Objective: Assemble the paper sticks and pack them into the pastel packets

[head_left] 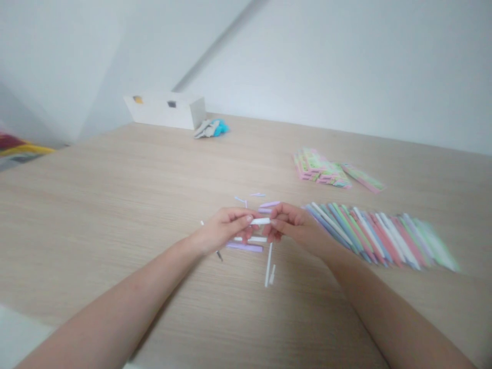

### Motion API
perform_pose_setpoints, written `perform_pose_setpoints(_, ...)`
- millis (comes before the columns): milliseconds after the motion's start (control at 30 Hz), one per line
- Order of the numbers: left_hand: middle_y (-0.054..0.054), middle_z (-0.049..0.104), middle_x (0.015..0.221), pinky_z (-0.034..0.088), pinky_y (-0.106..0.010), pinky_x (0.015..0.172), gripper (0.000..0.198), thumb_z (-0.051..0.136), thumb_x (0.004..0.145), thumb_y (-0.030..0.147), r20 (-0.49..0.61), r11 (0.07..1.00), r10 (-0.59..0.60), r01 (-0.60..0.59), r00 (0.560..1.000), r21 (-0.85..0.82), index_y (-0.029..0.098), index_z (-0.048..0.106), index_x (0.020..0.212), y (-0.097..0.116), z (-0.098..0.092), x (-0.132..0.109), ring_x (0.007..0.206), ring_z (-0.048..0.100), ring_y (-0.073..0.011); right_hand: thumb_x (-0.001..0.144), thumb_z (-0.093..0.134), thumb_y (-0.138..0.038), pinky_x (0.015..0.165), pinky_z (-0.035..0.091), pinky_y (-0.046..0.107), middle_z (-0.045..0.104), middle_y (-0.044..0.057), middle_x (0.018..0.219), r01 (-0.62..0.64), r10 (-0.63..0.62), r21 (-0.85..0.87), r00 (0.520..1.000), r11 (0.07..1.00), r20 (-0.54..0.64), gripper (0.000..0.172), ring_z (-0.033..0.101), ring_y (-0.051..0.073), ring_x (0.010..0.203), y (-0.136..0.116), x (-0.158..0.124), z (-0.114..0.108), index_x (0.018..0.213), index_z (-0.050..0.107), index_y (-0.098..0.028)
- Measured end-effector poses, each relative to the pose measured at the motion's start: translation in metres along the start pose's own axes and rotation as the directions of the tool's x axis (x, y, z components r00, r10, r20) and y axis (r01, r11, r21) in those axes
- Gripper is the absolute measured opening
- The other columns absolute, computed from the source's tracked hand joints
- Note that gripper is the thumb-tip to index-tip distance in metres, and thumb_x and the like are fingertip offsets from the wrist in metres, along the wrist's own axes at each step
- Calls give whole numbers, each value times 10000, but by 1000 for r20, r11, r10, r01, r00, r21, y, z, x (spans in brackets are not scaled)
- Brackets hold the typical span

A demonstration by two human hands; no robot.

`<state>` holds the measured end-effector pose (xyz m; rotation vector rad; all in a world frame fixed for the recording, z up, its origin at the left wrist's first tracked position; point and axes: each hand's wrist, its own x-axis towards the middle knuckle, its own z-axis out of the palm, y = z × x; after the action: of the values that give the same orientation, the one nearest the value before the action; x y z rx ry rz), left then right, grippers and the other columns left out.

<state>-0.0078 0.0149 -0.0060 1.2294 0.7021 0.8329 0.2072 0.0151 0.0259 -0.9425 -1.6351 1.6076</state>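
Between my two hands is a short white pen part [260, 221], held level above the table. My left hand [226, 225] pinches its left end between thumb and fingers. At its right end, the closed thumb and fingers of my right hand [290, 223] grip it. Just below lie a white pen barrel [257, 239] and a purple pen barrel [244, 247]. Lilac pen pieces [269, 204] sit behind my hands. A thin white tube [268, 266] and a small white piece [272, 275] rest nearer to me. A dark-tipped piece [219, 255] shows beside my left wrist.
A long row of coloured pens [376, 233] lies to the right. Behind it are stacked pink-and-green packets [319, 166] and one separate packet [363, 178]. A white box [165, 110] stands at the back left, beside a grey and blue crumpled item [212, 128].
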Motion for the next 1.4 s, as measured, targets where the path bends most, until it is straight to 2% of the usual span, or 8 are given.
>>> perform_pose_setpoints(133, 37, 498, 516, 292, -183, 474, 390, 563, 851, 401, 11, 992, 19, -20, 1000, 125, 130, 633, 1123, 1, -2, -1, 468, 409, -59, 806, 626, -350, 580, 476, 239, 706, 11, 737, 23, -23, 15, 1000, 1000, 15, 222, 637, 112, 600, 1, 0, 2, 872, 484, -193)
perform_pose_setpoints(400, 68, 439, 466, 206, -179, 419, 354, 615, 807, 394, -16, 998, 8, -7, 1000, 70, 114, 662, 1018, 6, 2, -1, 400, 301, -36, 823, 604, -314, 589, 476, 245, 692, 11, 747, 59, -58, 29, 997, 998, -56, 154, 632, 112, 607, 3, -1, -5, 865, 529, -186)
perform_pose_setpoints(600, 11, 566, 609, 166, -185, 387, 385, 623, 800, 397, 57, 996, -57, 53, 997, 77, 104, 646, 1050, 3, -1, 0, 389, 292, -22, 817, 585, -333, 551, 447, 238, 636, -27, 635, 42, -44, -67, 999, 997, -30, 182, 562, 99, 536, 3, 1, 2, 872, 482, -194)
perform_pose_setpoints(833, 45, 406, 425, 196, -194, 384, 355, 534, 865, 389, 194, 988, -133, 145, 972, -50, 65, 677, 886, 10, 3, -4, 368, 312, -44, 802, 568, -304, 486, 383, 213, 580, -51, 555, 5, -8, -71, 999, 997, -39, 147, 499, 87, 474, 5, 2, 2, 852, 485, -194)
perform_pose_setpoints(933, 5, 514, 503, 211, -193, 383, 286, 569, 848, 307, 229, 971, -146, 184, 962, -153, 64, 674, 957, 13, 4, -5, 388, 329, -40, 796, 577, -310, 488, 384, 216, 565, -54, 542, -15, 10, -71, 997, 997, -76, 147, 495, 89, 471, 4, 1, 0, 843, 496, -196)
perform_pose_setpoints(1067, -74, 659, 757, 228, -186, 386, 254, 608, 816, 232, 231, 950, -154, 209, 961, -233, 87, 666, 1016, 14, 5, -5, 412, 352, -19, 798, 585, -333, 506, 402, 223, 584, -43, 583, -16, 12, -43, 997, 999, -76, 170, 506, 92, 487, 5, 1, -2, 852, 498, -197)
perform_pose_setpoints(1267, -96, 666, 905, 239, -172, 375, 306, 592, 829, 238, 251, 954, -142, 200, 957, -222, 123, 636, 1109, 11, 4, -3, 452, 424, -23, 803, 588, -320, 502, 401, 219, 587, -39, 602, -22, 19, -48, 998, 999, -67, 147, 501, 88, 490, 6, 1, 0, 825, 521, -190)
perform_pose_setpoints(1400, -114, 663, 953, 308, -160, 424, 365, 613, 820, 252, 246, 952, -147, 204, 958, -230, 139, 607, 1167, 10, 3, -4, 529, 503, -40, 797, 595, -307, 512, 403, 217, 588, -36, 616, -27, 26, -10, 997, 1000, -70, 135, 505, 87, 505, 7, 1, 0, 834, 547, -186)
